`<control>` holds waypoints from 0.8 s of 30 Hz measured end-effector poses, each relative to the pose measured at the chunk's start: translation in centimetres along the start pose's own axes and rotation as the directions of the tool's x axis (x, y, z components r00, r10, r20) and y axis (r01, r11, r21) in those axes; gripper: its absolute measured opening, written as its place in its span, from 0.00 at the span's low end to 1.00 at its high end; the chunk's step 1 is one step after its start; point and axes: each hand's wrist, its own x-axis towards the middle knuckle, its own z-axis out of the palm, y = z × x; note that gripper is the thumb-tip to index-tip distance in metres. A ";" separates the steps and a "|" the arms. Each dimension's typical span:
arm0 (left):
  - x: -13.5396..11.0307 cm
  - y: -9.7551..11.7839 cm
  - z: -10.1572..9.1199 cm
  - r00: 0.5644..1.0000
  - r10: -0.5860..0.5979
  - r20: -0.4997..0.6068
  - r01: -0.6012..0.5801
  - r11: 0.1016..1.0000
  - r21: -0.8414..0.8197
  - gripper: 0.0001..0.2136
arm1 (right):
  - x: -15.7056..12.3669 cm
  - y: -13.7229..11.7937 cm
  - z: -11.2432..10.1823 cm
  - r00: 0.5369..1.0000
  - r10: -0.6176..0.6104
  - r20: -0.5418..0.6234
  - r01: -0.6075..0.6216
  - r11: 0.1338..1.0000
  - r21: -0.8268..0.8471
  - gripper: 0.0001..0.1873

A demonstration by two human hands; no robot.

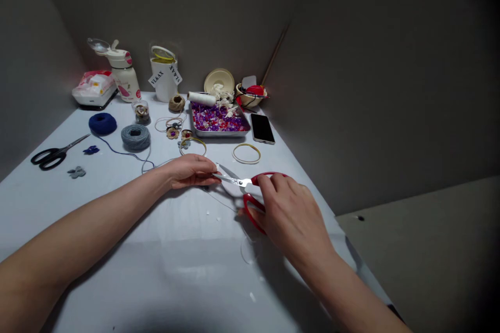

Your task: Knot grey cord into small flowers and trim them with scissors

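My right hand (292,213) grips red-handled scissors (241,182) by both loops. Their blades are parted and point left, with the tips at the fingers of my left hand (193,170). Those left fingers are pinched together; a small whitish bit shows at their tips, but what they hold is too small to name. A thin pale thread (221,201) runs across the tabletop below the hands and curls into a loop under the scissors. Just behind my left hand lies a gold-and-white ring (204,144), and a second ring (246,161) lies farther right.
Black-handled scissors (54,157), blue yarn (102,123) and grey yarn (135,137) are on the left. A metal tray (222,134) of purple and red beads stands at the back, beside a phone (262,128). Bottles (125,83) line the wall. The table's right edge is near my right arm.
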 end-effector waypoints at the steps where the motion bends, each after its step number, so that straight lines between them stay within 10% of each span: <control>1: 0.0 0.0 0.1 1.000 0.002 -0.005 -0.002 1.000 0.008 0.03 | 0.0 0.0 0.0 1.000 0.002 0.002 -0.002 1.000 -0.005 0.14; 13: -0.7 1.1 0.5 0.983 0.108 -0.147 -0.090 0.988 0.129 0.04 | 0.2 2.5 -0.5 0.981 0.175 0.086 -0.172 0.984 -0.046 0.19; 17: -0.8 1.3 0.7 0.961 0.201 -0.190 -0.158 0.962 0.222 0.05 | 2.0 5.8 0.8 0.875 0.440 0.200 -0.425 0.898 -0.116 0.21; 24: -1.3 1.6 1.5 0.971 0.188 -0.147 -0.101 0.883 0.459 0.04 | 4.9 9.4 3.8 0.711 0.514 0.481 -0.544 0.835 -0.088 0.22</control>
